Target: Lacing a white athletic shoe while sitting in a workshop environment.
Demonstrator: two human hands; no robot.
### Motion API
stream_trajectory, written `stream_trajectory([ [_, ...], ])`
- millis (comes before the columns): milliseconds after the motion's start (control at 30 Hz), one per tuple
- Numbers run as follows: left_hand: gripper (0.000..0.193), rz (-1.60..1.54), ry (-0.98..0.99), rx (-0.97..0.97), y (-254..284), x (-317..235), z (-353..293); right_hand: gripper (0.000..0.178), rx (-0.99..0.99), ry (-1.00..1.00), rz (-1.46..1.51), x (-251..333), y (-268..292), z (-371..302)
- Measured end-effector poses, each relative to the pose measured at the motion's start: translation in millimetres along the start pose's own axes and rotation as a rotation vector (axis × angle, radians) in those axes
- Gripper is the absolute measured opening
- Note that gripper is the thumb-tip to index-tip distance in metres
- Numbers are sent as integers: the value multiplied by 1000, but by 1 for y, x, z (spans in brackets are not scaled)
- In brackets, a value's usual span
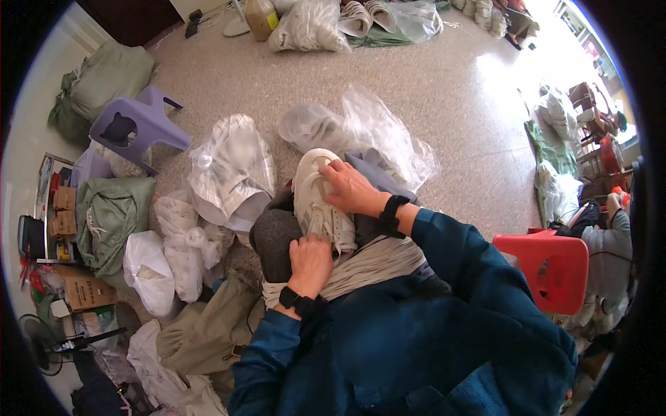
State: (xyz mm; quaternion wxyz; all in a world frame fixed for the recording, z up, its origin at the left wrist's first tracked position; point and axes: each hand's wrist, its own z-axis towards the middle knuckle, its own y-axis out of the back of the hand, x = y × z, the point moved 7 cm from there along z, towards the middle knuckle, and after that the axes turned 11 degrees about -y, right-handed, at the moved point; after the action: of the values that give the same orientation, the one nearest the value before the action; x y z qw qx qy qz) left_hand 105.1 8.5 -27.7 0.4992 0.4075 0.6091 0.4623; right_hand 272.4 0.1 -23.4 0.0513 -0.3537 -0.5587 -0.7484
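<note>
Pale shoe (309,197) sits on my lap (277,243), toe away, prob. so laces (322,220) face me. My R hand (354,188) bends over its front, maybe for steadying; L hand (311,263) curls by laces; if either grips, I can't tell.

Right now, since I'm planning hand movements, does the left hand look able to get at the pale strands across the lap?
Probably yes: the left hand, at the shoe, is close to the pale strands, and nothing covers their right part.
</note>
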Motion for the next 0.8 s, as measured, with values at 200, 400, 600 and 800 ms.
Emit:
stream_trajectory([
  [200,7,108,-107,-235,13,35,35,57,46,-44,109,-26,-4,7],
  [400,11,-292,-141,-528,70,26,27,37,-9,-146,237,-46,-1,15],
  [600,26,-1634,123,-215,75,-15,-31,33,-102,-187,268,-45,4,8],
  [800,31,-1879,-33,-27,94,-41,-70,23,-428,69,8,8,49,-7],
])
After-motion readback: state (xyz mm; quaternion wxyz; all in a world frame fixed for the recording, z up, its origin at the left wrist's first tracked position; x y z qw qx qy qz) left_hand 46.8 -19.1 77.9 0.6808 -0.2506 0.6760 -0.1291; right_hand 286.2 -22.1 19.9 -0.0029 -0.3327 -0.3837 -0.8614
